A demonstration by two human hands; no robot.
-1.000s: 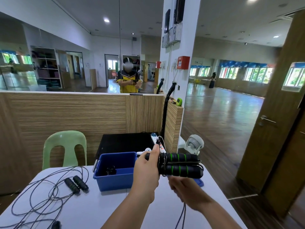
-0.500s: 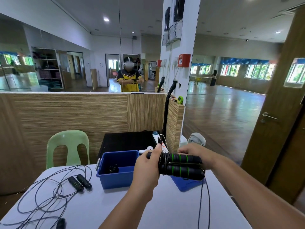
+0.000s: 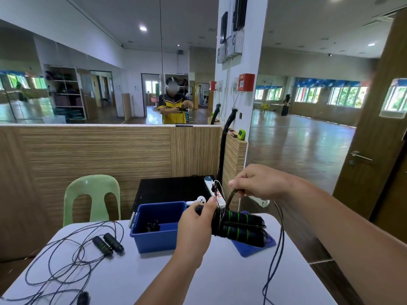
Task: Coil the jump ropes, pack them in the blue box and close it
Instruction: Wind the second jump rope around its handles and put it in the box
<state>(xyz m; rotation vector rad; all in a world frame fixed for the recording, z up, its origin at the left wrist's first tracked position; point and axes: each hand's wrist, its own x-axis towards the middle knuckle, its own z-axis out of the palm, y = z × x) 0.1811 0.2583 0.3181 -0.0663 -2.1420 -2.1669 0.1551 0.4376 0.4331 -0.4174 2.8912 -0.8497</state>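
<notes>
jump ropes (image 3: pixel 240 225): 3+ | blue box (image 3: pixel 157 225): 1 | chair (image 3: pixel 92 199): 1

A: What is sitting behind the white table (image 3: pixel 220 282)?

B: A pale green plastic chair (image 3: pixel 92 198) is standing at its far left corner, and a low black cabinet (image 3: pixel 171 189) is sitting against the wood-grain partition (image 3: pixel 99 155).

A: Anything lying on the cabinet?

B: A white power strip (image 3: pixel 214 191) is lying along its right edge. Higher up, a red alarm box (image 3: pixel 246 82) is hanging on the white pillar (image 3: pixel 244 106), and mirrors (image 3: pixel 88 73) are reflecting the hall.
</notes>
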